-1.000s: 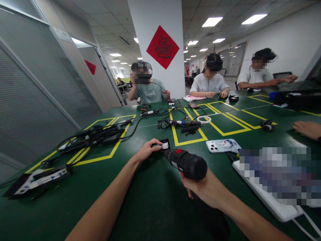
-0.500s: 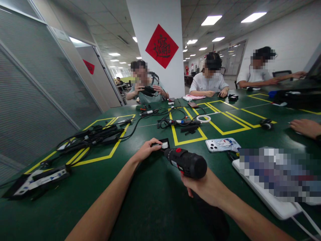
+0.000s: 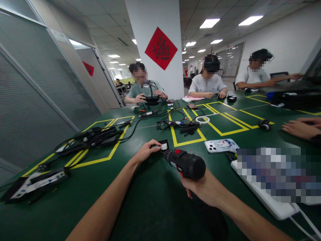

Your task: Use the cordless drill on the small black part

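Observation:
My right hand (image 3: pixel 197 187) is wrapped round the grip of a black cordless drill (image 3: pixel 187 164), which has a red switch on top. Its chuck points away from me and toward a small black flat piece (image 3: pixel 167 142) on the table. On that piece sits a white block (image 3: pixel 164 146). The thumb and fingers of my left hand (image 3: pixel 146 151) close on the left edge of the black piece and hold it against the table. The drill's tip is hidden from me, so contact with the piece cannot be made out.
Beyond my hands lie black cables (image 3: pixel 173 123) and a white ring (image 3: pixel 202 119). A cable pile (image 3: pixel 92 137) covers the left. To the right are a phone (image 3: pixel 222 146) and a white device (image 3: pixel 265 197) with a blurred screen. Co-workers sit opposite; another person's hands (image 3: pixel 298 129) rest at right.
My hands and the drill keep nearly the same place. Across the table, a person has lowered and turned a black headset. A second hand now shows beside the one at the right edge.

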`<state>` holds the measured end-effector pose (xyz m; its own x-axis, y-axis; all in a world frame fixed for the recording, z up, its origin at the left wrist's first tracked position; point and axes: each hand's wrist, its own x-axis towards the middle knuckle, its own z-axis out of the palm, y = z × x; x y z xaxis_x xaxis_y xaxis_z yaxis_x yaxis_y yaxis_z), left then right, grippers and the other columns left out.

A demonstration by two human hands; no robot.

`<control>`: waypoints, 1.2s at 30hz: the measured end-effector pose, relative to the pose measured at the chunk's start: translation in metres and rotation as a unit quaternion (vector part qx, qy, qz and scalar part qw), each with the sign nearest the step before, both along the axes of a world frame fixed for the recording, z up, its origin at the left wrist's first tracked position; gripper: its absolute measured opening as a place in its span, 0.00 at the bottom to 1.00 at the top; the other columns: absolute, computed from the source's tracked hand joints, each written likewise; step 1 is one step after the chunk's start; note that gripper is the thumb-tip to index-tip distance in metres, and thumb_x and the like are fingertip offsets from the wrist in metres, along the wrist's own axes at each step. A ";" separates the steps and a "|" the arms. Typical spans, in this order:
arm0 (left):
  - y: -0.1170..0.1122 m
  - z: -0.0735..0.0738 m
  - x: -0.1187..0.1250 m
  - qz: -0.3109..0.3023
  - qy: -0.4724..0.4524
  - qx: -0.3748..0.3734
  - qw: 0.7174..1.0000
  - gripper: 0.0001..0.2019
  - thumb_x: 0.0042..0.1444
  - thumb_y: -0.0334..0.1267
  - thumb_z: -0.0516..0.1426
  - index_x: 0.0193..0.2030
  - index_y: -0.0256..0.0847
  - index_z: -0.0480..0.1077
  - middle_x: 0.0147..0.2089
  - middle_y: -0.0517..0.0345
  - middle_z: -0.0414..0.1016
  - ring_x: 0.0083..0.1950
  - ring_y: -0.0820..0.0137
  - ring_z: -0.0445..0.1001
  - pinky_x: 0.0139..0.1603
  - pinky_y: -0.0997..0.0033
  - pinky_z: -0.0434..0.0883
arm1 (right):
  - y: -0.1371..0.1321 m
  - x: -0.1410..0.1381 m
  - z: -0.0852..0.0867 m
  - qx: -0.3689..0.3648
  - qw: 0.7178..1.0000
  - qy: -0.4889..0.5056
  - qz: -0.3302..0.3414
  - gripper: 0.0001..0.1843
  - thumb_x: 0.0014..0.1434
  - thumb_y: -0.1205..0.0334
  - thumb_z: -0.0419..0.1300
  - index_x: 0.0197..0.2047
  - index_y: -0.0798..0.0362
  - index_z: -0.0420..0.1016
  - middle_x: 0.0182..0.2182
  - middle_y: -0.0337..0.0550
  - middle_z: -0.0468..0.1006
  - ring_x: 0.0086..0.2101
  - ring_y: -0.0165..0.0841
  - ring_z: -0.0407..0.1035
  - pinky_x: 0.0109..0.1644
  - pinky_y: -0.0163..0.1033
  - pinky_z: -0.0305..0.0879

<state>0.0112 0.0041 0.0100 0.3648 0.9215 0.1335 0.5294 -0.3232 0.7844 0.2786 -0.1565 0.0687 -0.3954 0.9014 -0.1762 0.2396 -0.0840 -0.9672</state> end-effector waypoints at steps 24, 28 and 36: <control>0.001 -0.004 0.001 0.009 0.020 0.025 0.999 0.17 0.50 0.50 0.57 0.41 0.43 0.72 0.44 0.56 0.70 0.48 0.63 0.68 0.53 0.63 0.61 | 0.000 0.002 0.000 -0.013 1.000 0.006 0.004 0.06 0.50 0.63 0.56 0.33 0.56 0.67 0.18 0.35 0.68 0.20 0.28 0.65 0.25 0.32 0.58; 0.001 -0.004 0.001 0.010 0.025 0.026 0.999 0.18 0.49 0.51 0.56 0.42 0.43 0.72 0.45 0.55 0.69 0.49 0.63 0.68 0.53 0.63 0.62 | 0.001 0.003 0.000 -0.012 1.000 -0.001 0.004 0.05 0.50 0.63 0.56 0.32 0.56 0.67 0.18 0.35 0.68 0.20 0.27 0.64 0.24 0.31 0.58; -0.001 -0.002 0.002 0.015 0.023 0.022 0.999 0.18 0.49 0.52 0.56 0.41 0.43 0.72 0.45 0.56 0.70 0.49 0.62 0.68 0.53 0.62 0.62 | 0.000 0.003 0.004 -0.031 0.999 0.015 0.003 0.06 0.49 0.65 0.56 0.34 0.56 0.67 0.20 0.35 0.68 0.21 0.27 0.65 0.26 0.32 0.59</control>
